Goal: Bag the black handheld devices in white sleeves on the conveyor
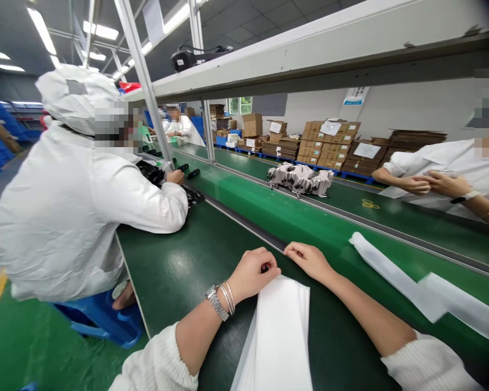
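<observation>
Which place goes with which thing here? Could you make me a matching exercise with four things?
Things:
1. Watch
2. Stool
3. White stack
4. Boxes

Places:
A. Under the seated person
B. By the far wall
C. On the left wrist
D. At the left hand

Right pairs: 1-C, 2-A, 3-D, 4-B

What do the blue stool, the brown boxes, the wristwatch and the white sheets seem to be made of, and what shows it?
Blue stool: probably moulded plastic; smooth, slightly glossy.
Brown boxes: cardboard, by their matt brown faces.
Wristwatch: apparently metal, with shiny silver links.
White sheets: matt and thin; paper or plastic film, I cannot tell.
</observation>
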Action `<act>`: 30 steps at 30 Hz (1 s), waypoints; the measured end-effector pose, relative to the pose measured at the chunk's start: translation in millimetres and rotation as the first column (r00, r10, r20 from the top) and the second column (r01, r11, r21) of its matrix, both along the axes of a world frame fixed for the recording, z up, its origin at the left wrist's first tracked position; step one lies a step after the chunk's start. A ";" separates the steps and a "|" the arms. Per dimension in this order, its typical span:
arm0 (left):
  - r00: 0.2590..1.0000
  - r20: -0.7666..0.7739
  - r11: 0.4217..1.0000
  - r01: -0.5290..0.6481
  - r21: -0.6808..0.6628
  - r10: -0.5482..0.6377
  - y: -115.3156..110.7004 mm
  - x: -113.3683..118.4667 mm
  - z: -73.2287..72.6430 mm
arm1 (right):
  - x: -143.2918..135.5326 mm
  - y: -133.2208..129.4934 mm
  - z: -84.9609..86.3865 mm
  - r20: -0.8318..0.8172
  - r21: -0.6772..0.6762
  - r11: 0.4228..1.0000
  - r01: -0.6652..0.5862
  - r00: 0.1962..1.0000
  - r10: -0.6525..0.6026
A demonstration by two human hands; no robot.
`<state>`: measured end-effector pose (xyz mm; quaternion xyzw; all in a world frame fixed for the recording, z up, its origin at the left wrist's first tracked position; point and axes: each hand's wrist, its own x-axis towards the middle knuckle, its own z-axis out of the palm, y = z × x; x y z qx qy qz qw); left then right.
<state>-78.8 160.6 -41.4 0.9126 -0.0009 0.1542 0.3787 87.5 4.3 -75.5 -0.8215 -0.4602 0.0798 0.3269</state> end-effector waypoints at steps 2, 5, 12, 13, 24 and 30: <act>0.997 0.014 0.997 -0.074 0.018 0.073 2.1 -0.2 -1.2 | -0.5 -0.6 -0.7 -0.005 -0.013 1.000 -0.001 1.000 0.001; 0.991 0.013 0.986 -0.130 0.102 0.130 6.0 -0.2 -4.4 | -1.2 -1.0 -1.0 -0.010 -0.059 0.998 0.007 1.000 -0.007; 0.986 -0.075 0.957 -0.126 0.260 0.151 12.0 1.2 -18.1 | -4.4 -0.7 1.7 -0.015 -0.115 0.993 0.022 1.000 -0.024; 0.987 -0.079 0.954 -0.115 0.277 0.142 12.4 1.3 -19.7 | -4.6 -0.6 1.7 -0.016 -0.116 0.993 0.021 1.000 -0.023; 0.988 -0.072 0.933 -0.105 0.343 0.138 13.0 -0.3 -20.1 | 1.1 -0.3 -7.5 -0.016 -0.117 0.993 0.014 1.000 -0.016; 0.988 -0.076 0.938 -0.104 0.331 0.137 12.7 -0.7 -19.9 | 1.6 -0.1 -8.2 0.008 -0.092 0.996 0.008 1.000 -0.007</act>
